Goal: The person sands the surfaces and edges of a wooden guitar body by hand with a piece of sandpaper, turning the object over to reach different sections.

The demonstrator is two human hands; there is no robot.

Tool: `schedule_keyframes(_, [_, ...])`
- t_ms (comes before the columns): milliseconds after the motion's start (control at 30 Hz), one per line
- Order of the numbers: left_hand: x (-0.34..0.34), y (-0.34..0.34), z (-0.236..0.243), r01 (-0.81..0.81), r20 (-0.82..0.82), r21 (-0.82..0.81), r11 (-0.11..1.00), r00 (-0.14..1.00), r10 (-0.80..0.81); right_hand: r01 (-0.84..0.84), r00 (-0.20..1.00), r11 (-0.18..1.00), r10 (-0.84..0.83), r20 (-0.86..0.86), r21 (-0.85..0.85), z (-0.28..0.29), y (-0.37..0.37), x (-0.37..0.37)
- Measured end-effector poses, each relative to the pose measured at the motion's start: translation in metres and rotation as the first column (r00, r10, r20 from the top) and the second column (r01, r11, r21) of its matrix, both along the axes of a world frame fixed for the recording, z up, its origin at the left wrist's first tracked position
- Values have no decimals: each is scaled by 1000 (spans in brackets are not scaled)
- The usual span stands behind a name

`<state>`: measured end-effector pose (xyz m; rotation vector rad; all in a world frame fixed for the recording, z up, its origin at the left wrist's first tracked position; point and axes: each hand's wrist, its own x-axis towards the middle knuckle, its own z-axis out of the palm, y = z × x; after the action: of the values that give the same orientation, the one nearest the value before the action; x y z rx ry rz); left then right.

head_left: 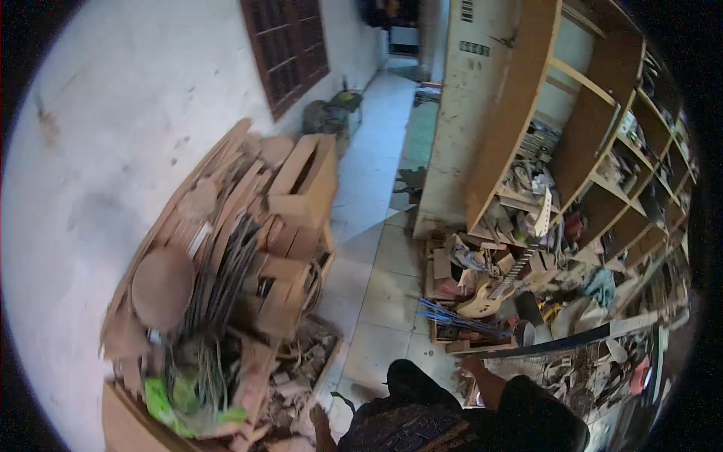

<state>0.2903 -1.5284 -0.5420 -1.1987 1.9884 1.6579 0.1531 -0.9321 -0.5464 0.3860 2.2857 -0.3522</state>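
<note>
My left hand [318, 416] hangs low in the head view, beside a wooden box of scrap offcuts [304, 369]; its fingers are small and blurred. My right hand [471, 365] is farther right, fingers loosely apart, near a low crate of clutter [462, 346] holding thin blue rods [452, 316]. Just beyond lies a pale electric guitar [486, 301], tilted on piled odds and ends with its neck up toward the shelves. My dark-clothed body [407, 422] shows between the hands.
A pile of boards, cardboard and cables [233, 264] lines the white wall [135, 90] at left. A tall wooden shelf unit [572, 143] with cluttered compartments stands at right. A tiled floor [376, 286] runs between them into a narrow corridor, past a dark-framed window [286, 49].
</note>
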Motion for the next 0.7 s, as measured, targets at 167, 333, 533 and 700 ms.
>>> schedule_keyframes(167, [-262, 28, 33, 243, -330, 282, 928, 933, -144, 499, 866, 864, -495, 71, -66, 22, 7, 4])
schedule_keyframes(333, [-439, 61, 94, 213, -173, 454, 865, 974, -149, 538, 838, 837, -519, 168, -101, -16, -7, -57])
schedule_keyframes(533, [-562, 46, 122, -20, -23, 593, 805, 999, 41, 143, 989, 979, -137, 53, -142, -64, -37, -310])
schedule_keyframes(700, [-675, 50, 94, -56, -22, 641, 766, 996, 92, -393, 887, 917, 397, -234, 68, -53, -59, -591])
